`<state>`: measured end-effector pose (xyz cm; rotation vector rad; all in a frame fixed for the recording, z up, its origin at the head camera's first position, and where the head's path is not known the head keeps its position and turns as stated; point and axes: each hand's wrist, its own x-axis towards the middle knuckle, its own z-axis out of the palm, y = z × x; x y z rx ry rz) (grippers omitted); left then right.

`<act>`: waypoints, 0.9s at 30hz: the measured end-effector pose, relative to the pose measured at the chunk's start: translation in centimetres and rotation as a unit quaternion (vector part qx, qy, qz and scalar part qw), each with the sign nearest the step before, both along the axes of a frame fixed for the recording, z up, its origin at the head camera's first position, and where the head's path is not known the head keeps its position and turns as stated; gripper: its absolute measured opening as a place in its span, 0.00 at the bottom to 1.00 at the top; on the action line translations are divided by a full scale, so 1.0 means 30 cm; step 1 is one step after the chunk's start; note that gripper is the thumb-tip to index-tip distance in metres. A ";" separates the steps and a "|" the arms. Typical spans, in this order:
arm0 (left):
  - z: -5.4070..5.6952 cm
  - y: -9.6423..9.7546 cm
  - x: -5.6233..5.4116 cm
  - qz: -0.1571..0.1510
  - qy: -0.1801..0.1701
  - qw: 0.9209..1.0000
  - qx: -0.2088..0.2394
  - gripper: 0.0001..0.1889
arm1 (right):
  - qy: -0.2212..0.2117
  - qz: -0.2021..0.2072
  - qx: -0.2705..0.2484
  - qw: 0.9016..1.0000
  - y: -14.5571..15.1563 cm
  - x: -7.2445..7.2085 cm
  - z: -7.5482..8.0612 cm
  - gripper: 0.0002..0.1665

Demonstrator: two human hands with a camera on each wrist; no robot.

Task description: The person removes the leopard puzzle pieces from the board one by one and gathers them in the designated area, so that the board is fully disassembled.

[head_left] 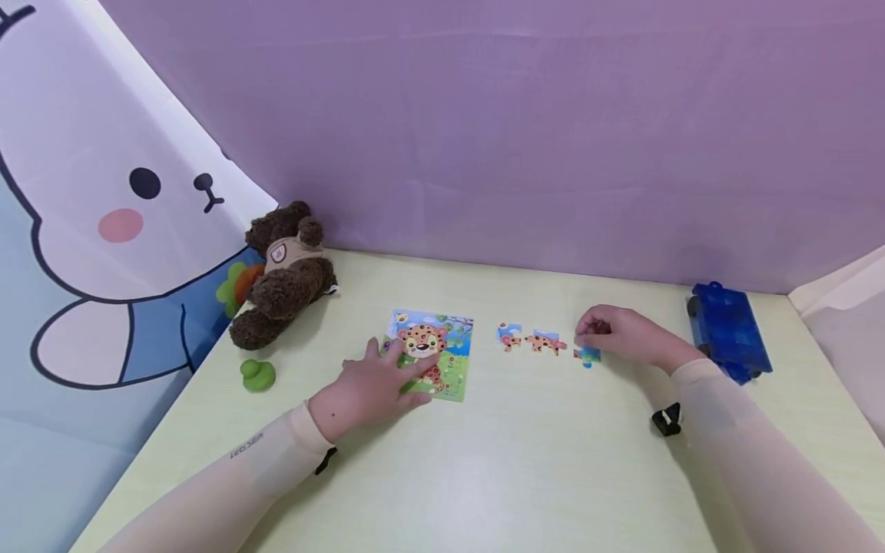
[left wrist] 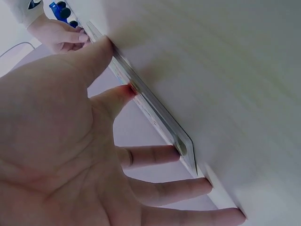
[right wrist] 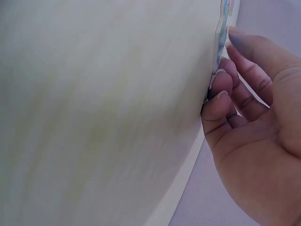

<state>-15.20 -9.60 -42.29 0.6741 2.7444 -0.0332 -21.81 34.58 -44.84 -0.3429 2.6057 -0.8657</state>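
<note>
My left hand (head_left: 373,388) lies with fingers spread across a picture board (head_left: 456,369) that shows a spotted leopard cub on grass. In the left wrist view, fingertips of the left hand (left wrist: 94,141) touch the board's edge (left wrist: 164,125) and the table by it. To the right, my right hand (head_left: 622,334) has its fingers curled at a puzzle piece (head_left: 589,355) with blue and green print, partly covered by the fingers. Close up, the right hand (right wrist: 254,89) has fingertips at the rim of the piece (right wrist: 221,40). Two more puzzle pieces, one small (head_left: 509,336) and one spotted (head_left: 546,342), lie between board and right hand.
A brown teddy bear (head_left: 286,280) leans at the back left corner, with a green toy duck (head_left: 258,375) in front. A blue toy vehicle (head_left: 729,330) stands beyond the right wrist. Purple cloth (head_left: 498,138) hangs behind the pale table (head_left: 484,476).
</note>
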 end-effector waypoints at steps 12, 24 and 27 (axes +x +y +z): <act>-0.006 0.045 0.021 0.053 -0.004 0.999 -0.007 0.34 | 0.056 0.034 -0.040 0.997 -0.192 -0.018 0.099 0.17; 0.011 0.092 0.052 0.094 0.011 0.993 -0.070 0.34 | 0.034 0.131 -0.092 0.986 -0.576 -0.050 0.143 0.14; 0.008 0.095 0.056 0.091 0.020 0.992 -0.086 0.35 | 0.029 0.141 -0.102 0.984 -0.655 -0.066 0.120 0.13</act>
